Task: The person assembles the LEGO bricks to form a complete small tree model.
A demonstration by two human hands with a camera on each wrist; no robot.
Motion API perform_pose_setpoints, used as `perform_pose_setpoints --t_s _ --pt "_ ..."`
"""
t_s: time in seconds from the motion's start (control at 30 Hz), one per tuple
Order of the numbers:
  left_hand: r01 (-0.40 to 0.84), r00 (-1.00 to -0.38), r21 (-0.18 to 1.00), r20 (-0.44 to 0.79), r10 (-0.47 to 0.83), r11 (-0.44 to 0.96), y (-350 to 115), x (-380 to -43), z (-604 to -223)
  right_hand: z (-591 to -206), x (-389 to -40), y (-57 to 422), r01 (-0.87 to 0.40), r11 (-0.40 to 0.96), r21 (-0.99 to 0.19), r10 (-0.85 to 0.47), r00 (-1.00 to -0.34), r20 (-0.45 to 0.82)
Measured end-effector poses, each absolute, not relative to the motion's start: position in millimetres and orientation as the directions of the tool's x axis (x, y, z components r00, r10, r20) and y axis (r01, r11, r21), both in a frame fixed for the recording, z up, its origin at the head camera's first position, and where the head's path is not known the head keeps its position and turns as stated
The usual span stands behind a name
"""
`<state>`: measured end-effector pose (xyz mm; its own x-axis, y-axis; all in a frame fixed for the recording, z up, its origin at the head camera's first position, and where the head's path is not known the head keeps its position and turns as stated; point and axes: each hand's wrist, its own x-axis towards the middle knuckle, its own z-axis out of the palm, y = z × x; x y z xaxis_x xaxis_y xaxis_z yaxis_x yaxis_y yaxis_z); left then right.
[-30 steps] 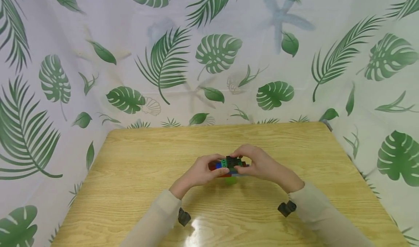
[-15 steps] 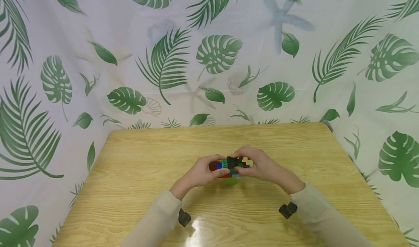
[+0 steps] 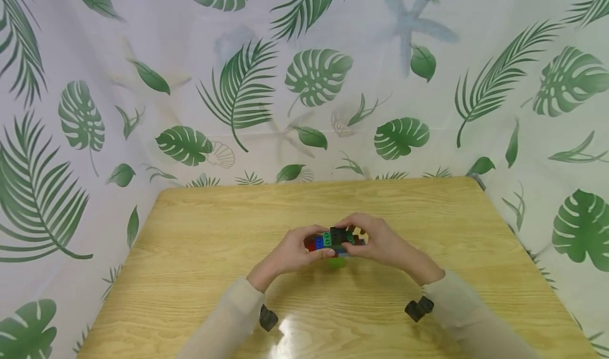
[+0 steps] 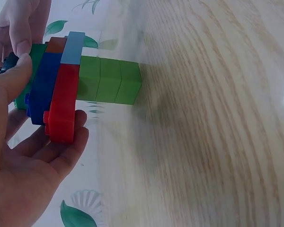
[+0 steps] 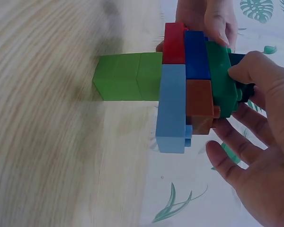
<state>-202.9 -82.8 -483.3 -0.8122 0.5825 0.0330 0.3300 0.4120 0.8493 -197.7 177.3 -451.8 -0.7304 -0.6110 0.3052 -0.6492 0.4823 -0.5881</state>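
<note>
A tree-like stack of toy building bricks (image 3: 327, 239) stands upright on the table between both hands. Its trunk is several light green bricks (image 4: 109, 79). Above it sit a red brick (image 5: 174, 43) and a light blue brick (image 5: 172, 111), then a dark blue brick (image 4: 45, 85) and a brown brick (image 5: 199, 97). A green brick (image 5: 221, 78) comes over these, topped by a black brick (image 3: 339, 235). My left hand (image 3: 291, 250) grips the stack from the left, thumb at the green brick, fingers behind the red one. My right hand (image 3: 383, 241) pinches the upper bricks, its thumb on the green brick.
The wood-grain table (image 3: 214, 216) extends around the stack. A white leaf-print cloth (image 3: 304, 131) hangs behind it and along both sides. Small black devices, a left one (image 3: 268, 318) and a right one (image 3: 418, 309), sit at the wrists.
Both hands keep their hold on the upper bricks. The left hand's fingers shift slightly, and a little more of the blue brick shows beside them.
</note>
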Motion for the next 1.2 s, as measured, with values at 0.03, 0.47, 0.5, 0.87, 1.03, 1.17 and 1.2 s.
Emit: perform_pose_setpoints --t_s 0.03,0.47,0.5,0.87,1.03,1.17,1.2 --pt "0.327 -0.813 0.852 0.033 0.582 0.409 -83 -202 -484 -453 -197 177 -0.650 0.485 -0.585 -0.609 -0.731 0.307" --pt "0.321 -0.837 0.864 0.066 0.544 0.388 -83 -201 -490 -483 -191 185 -0.564 0.564 -0.603 -0.548 -0.802 0.238" --pt "0.310 -0.845 0.867 0.063 0.532 0.390 -84 -202 -490 -484 -192 184 -0.571 0.563 -0.597 -0.549 -0.799 0.247" --pt "0.166 -0.933 0.939 0.050 0.356 0.302 -98 -213 -493 -485 -216 162 -0.564 0.563 -0.603 -0.524 -0.809 0.267" --pt "0.132 -0.953 0.946 0.039 0.300 0.297 -108 -219 -498 -490 -230 152 -0.470 0.551 -0.689 -0.508 -0.845 0.169" --pt "0.116 -0.949 0.949 0.019 0.313 0.293 -117 -224 -504 -496 -240 145 -0.411 0.569 -0.713 -0.492 -0.864 0.106" --pt "0.120 -0.946 0.950 0.021 0.322 0.290 -120 -226 -506 -497 -241 144 -0.402 0.575 -0.713 -0.489 -0.867 0.095"
